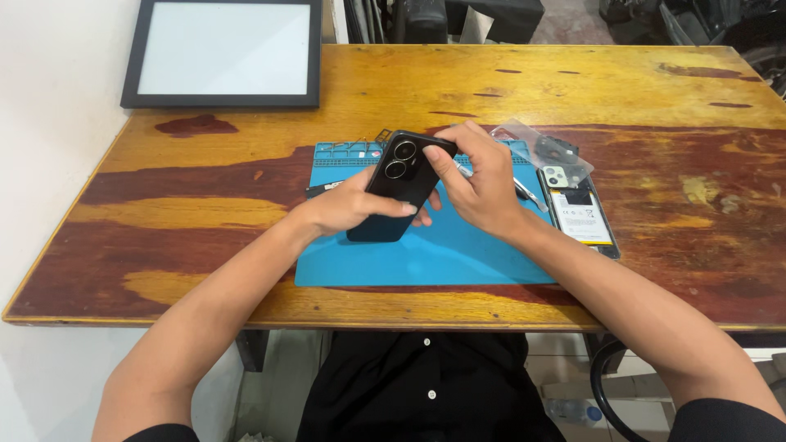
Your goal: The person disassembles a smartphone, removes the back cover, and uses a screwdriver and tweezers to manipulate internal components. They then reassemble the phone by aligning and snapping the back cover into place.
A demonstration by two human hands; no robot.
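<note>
Head view is looking down on a black phone back cover (395,187), a glossy rounded rectangle with two ringed camera openings near its upper end, which both hands are holding tilted above a blue work mat (426,254). The left hand (348,206) is gripping the cover's lower half, its fingers (413,218) wrapping under the far edge and the thumb lying across the dark face. The right hand (479,180) is pinching the cover's upper right edge, its fingers (435,160) curling closed over the corner beside the camera rings.

The mat is lying flat, a smooth rubbery sheet with a row of small moulded compartments along its far edge. Just right of the mat, an opened phone (578,211) is lying face down, showing a pale battery label and a small camera block at its top. Beyond it, a crumpled clear plastic bag (542,144) is resting with dark parts inside. A slim metal tool (524,193) is peeking out from behind the right wrist.

The tabletop (573,90) is a worn wooden slab, its varnish showing in streaky yellow and dark reddish-brown patches. At its far left corner, a black-framed panel (223,51) with a blank pale face is lying beside a white wall (49,98).
</note>
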